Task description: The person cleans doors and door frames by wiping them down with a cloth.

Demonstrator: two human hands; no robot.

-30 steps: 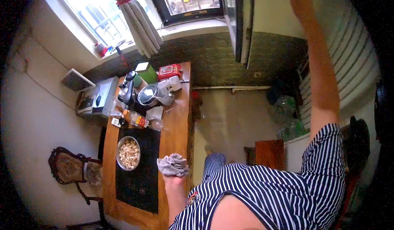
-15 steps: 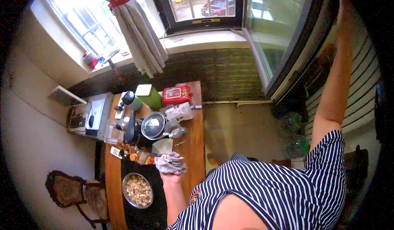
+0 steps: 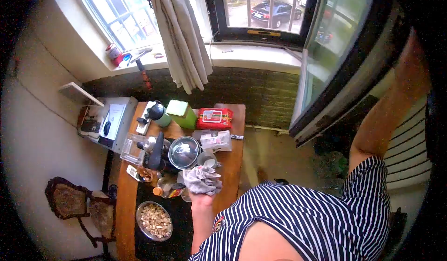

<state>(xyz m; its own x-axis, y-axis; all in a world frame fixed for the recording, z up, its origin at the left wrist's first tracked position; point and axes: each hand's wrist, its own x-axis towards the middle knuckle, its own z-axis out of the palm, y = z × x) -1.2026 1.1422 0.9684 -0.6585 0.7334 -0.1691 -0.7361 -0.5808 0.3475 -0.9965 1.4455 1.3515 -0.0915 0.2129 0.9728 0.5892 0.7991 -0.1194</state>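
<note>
Head view: clutching a crumpled grey cloth [image 3: 203, 179] in the left hand [image 3: 202, 199], over the wooden table [image 3: 229, 172], near an orange-capped bottle [image 3: 165, 190].
Stretching the right hand [image 3: 412, 54] out near the open window sash [image 3: 340, 47], too dim there to tell whether grasping or free.

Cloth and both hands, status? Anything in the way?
Left hand: holding crumpled cloth. Right hand: raised near open window sash, contact unclear. Cloth blocks view of part of the table.
</note>
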